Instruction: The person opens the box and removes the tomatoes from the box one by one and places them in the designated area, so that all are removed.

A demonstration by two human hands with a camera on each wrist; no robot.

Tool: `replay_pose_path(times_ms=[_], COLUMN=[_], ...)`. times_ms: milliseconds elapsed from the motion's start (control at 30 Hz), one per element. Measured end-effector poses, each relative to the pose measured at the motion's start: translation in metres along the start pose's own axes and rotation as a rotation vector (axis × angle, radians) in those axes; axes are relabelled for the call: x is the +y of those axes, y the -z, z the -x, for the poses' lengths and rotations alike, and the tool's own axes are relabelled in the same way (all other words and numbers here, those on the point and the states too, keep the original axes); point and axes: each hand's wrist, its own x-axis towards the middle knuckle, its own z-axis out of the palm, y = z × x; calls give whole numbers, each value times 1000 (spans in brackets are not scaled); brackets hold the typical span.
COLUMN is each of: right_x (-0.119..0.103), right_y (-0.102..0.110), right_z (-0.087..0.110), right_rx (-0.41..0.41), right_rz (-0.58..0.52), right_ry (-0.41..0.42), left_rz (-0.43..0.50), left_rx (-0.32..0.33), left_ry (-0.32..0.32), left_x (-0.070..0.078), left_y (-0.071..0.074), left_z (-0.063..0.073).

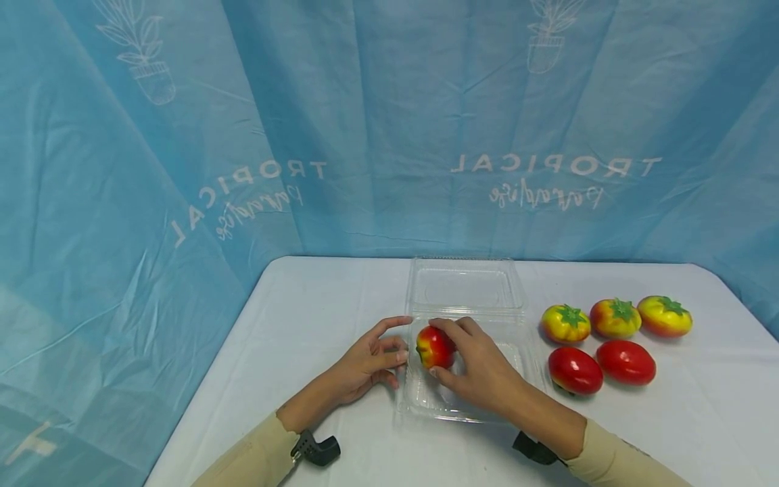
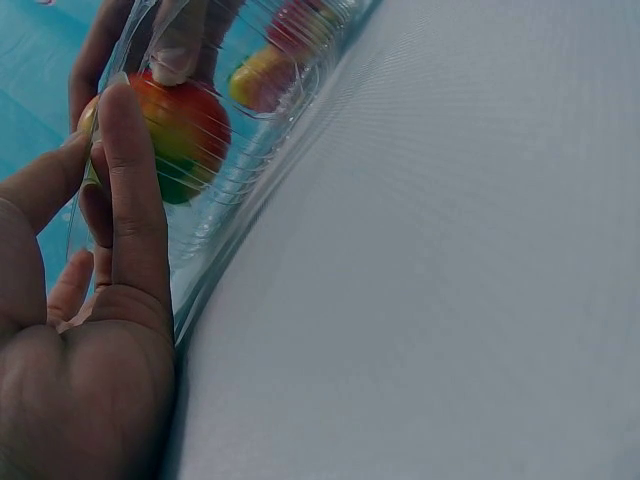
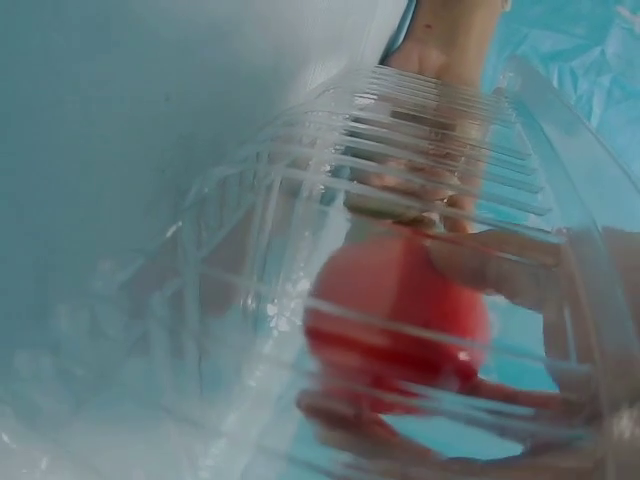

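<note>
My right hand point(image 1: 477, 362) grips a red and yellow tomato point(image 1: 435, 346) with a green top between thumb and fingers. This tomato is within the left part of a clear plastic container point(image 1: 450, 408), whose lid stands open at the far side. Along the container's left edge, my left hand point(image 1: 368, 362) pinches the rim between thumb and fingers. In the left wrist view, one straight finger of the left hand point(image 2: 85, 270) lies against the clear wall. Through the ribbed plastic, the right wrist view shows the red tomato point(image 3: 390, 320) and blurred fingers around it.
To the container's right lie several more tomatoes: a yellow one point(image 1: 566, 323) in the back row and a red one point(image 1: 575, 370) in front. The open lid point(image 1: 465, 287) extends towards the back edge. A blue printed curtain point(image 1: 389, 135) hangs behind the white table point(image 1: 316, 297).
</note>
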Motion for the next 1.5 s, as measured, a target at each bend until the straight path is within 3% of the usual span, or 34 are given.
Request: replay_pose_path(times_ms=[1500], right_x=[-4], right_y=[28], right_z=[37], right_rx=[134], right_rz=[4], right_ry=[47], left_rz=[25], left_rx=[2], left_ry=[-7], left_x=[-1], left_y=[1], left_z=[0])
